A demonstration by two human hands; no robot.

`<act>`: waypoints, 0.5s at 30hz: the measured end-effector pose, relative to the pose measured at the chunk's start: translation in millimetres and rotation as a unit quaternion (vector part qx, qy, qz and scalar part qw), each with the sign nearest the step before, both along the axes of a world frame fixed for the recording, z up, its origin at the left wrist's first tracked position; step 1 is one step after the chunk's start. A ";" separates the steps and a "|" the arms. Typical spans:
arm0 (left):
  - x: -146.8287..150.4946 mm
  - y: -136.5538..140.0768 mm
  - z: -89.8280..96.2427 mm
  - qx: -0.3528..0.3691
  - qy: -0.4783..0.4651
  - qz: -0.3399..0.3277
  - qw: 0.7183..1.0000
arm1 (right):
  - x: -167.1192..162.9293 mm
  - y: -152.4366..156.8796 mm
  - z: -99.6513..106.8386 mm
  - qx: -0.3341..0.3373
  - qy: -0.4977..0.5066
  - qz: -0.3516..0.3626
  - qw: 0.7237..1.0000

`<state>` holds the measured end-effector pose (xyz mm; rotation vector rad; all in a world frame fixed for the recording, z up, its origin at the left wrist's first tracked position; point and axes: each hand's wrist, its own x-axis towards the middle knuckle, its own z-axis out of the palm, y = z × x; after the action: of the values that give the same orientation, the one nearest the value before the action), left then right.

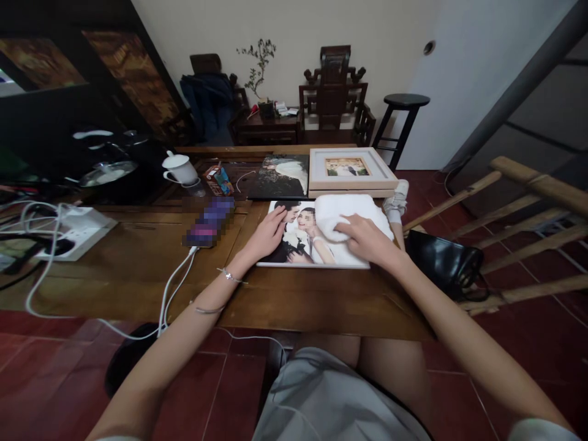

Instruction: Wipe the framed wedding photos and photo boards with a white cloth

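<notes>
Left hand (269, 237) open, palm down, fingers extended over the left side of a white-edged rectangular photo print of a couple (301, 252); I see the print lying flat on the brown wooden tabletop (321, 303), in front of the person's lap. Right hand (367, 240) on a thick, fluffy white cloth (361, 208), which covers the print's upper right part. Fingers partly bent against the pile; from my end I cannot tell whether they grip the cloth or only press it. Just behind the print: a flat, dark picture of a white gown (285, 177) and, to its right, a pale box frame with a small photo inside (381, 165). Left of the print I note a dark phone with a pixelated screen (209, 222), a white cable (172, 283) running from its near end. Beyond that, a small orange-and-blue carton (218, 182) and a white lidded ceramic cup (181, 168). Far left, a white power strip (87, 233) among tangled cords. Off the tabletop's right side, a glossy black bag (436, 263).
</notes>
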<state>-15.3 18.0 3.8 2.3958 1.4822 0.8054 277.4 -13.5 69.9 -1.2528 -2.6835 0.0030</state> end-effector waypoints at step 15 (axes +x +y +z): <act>3.5 -2.6 1.4 0.003 0.018 0.008 1.000 | 12.8 -80.2 -4.2 -0.007 0.055 0.131 0.990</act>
<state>-11.8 15.4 5.2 2.4178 1.5152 0.7762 290.2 -93.7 65.7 -0.8665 -2.7331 0.1212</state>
